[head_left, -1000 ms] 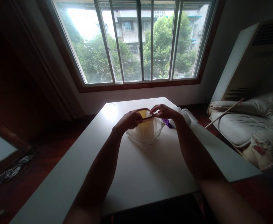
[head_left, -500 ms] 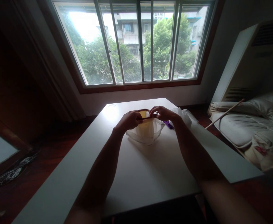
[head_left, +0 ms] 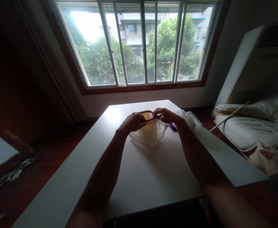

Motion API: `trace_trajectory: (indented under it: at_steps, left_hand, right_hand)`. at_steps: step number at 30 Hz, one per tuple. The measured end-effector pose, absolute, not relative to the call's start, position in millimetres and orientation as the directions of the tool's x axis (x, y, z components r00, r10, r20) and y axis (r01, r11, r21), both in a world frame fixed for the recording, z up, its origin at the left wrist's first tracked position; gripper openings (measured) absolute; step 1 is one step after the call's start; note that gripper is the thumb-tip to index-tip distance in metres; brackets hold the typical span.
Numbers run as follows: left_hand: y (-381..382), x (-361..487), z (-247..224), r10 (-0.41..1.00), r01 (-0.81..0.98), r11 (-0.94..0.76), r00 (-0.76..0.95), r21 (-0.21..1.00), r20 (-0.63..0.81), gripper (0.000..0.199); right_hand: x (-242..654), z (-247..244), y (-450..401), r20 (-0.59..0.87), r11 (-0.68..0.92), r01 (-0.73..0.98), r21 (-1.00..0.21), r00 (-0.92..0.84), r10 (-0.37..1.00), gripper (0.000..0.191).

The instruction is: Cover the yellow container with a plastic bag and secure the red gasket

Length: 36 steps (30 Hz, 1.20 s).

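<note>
In the head view, a yellowish trash bin with a dark brown rim stands on the white table. A thin, translucent plastic bag hangs loosely around its outside. My left hand is closed over the left part of the near rim, its thumb side towards the opening. At the right of the rim, the fingers of my right hand are bent and pinched on the rim and bag edge. A short stretch of rim shows between the hands. The fingertips inside the bin are partly hidden.
Right of the bin lie a crumpled white plastic bag and a small purple item. A pale sofa with a stick across it stands beyond the table's right edge. Cables lie on the floor at left.
</note>
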<state>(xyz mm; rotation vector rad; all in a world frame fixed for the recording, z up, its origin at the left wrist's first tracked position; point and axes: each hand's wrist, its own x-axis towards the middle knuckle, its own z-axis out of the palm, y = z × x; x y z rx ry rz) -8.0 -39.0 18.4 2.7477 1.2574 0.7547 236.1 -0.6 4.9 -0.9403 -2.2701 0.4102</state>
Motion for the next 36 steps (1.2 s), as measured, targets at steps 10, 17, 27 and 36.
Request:
trace_trajectory:
  at_steps: [10, 17, 27, 36]
  left_hand:
    - [-38, -7, 17, 0.719, 0.694, -0.679, 0.561, 0.24, 0.41, 0.019]
    - [-34, -9, 14, 0.733, 0.683, -0.673, 0.56, 0.284, 0.386, 0.016]
    - [-24, -14, 10, 0.694, 0.626, -0.715, 0.58, 0.312, 0.427, 0.012]
    - [-22, -16, 11, 0.68, 0.593, -0.731, 0.589, 0.339, 0.436, 0.014]
  right_hand:
    - [238, 6, -1, 0.427, 0.686, 0.508, -0.521, -0.541, 0.725, 0.022]
    - [242, 8, -1, 0.401, 0.692, 0.482, -0.538, -0.576, 0.712, 0.014]
    - [244, -2, 11, 0.448, 0.692, 0.374, -0.617, -0.557, 0.7, 0.012]
    - [244, -5, 13, 0.459, 0.698, 0.399, -0.595, -0.544, 0.702, 0.016]
